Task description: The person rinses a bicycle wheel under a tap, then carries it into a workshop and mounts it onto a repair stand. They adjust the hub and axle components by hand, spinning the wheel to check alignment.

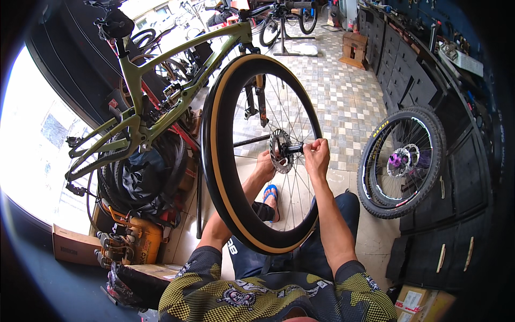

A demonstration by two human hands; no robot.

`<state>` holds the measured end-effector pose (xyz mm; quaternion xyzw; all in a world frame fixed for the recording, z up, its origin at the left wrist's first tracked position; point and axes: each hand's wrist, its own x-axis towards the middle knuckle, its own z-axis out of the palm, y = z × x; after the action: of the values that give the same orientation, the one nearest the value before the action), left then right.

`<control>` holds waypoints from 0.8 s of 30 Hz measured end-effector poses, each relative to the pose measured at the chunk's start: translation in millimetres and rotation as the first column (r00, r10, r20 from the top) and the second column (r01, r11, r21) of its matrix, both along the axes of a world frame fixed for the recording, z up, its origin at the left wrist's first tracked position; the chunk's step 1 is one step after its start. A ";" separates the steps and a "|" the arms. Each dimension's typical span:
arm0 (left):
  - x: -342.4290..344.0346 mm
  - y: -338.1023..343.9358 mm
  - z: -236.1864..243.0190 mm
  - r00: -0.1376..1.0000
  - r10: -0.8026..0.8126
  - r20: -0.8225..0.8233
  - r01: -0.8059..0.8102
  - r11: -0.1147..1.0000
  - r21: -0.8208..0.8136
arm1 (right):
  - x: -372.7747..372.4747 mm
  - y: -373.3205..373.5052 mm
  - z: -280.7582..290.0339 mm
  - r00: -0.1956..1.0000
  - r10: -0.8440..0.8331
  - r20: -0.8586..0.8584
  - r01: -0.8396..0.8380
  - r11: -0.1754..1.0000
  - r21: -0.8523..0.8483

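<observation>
**Both hands at the hub of a tan-walled bicycle wheel**

Yellow-and-black patterned sleeves (214,290) fill the lower edge of the view, and from them the person's two bare forearms rise to a large bicycle wheel (214,139) held upright between the knees. Its tyre is black with a tan sidewall, and its lower rim sits just above the person's lap. At the centre, a silver brake disc (279,151) sits on the hub (293,149). The left hand (264,165) is curled around the near edge of the disc, gripping it from below. The right hand (316,153) is pinched shut on the hub's axle end, fingertips together at the dark stub. A foot in a blue sandal (271,197) shows through the spokes.

Behind the wheel, an olive-green bicycle frame (177,88) hangs on a stand without its front wheel. On the right, a second wheel (401,161) with a knobby tyre leans against dark drawers; it carries a purple hub and small yellow lettering on its sidewall. A brown cardboard box (72,248) with a dark printed label lies at the lower left, beside an orange compressor tank (145,241). Another cardboard box (424,303), with red print on a white patch, sits at the lower right corner. A small wooden stool (354,49) stands on the chequered tile floor (343,102) farther back.
</observation>
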<state>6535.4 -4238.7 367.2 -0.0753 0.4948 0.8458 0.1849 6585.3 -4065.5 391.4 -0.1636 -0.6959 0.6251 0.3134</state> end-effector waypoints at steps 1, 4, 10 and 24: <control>0.2 -2.1 0.6 1.000 0.009 -0.005 -0.009 1.000 0.002 | -0.9 -1.9 0.2 1.000 0.006 0.007 -0.006 1.000 -0.008; -1.1 -4.6 1.0 1.000 0.009 0.026 -0.011 0.997 0.080 | -1.9 -3.8 -0.5 0.999 0.021 0.028 -0.020 0.999 -0.035; -8.5 -6.2 -8.3 0.999 -0.034 -0.026 0.035 0.999 0.027 | -2.7 -2.6 -0.4 0.999 0.029 -0.031 -0.030 0.999 -0.035; -2.9 -13.9 8.6 1.000 -0.012 0.014 0.011 0.998 0.057 | 4.8 -11.2 18.4 0.998 0.037 0.051 -0.035 0.999 -0.040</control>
<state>6532.5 -4252.6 375.8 -0.0735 0.4697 0.8578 0.1953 6590.1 -4076.7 409.8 -0.1732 -0.6942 0.6399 0.2805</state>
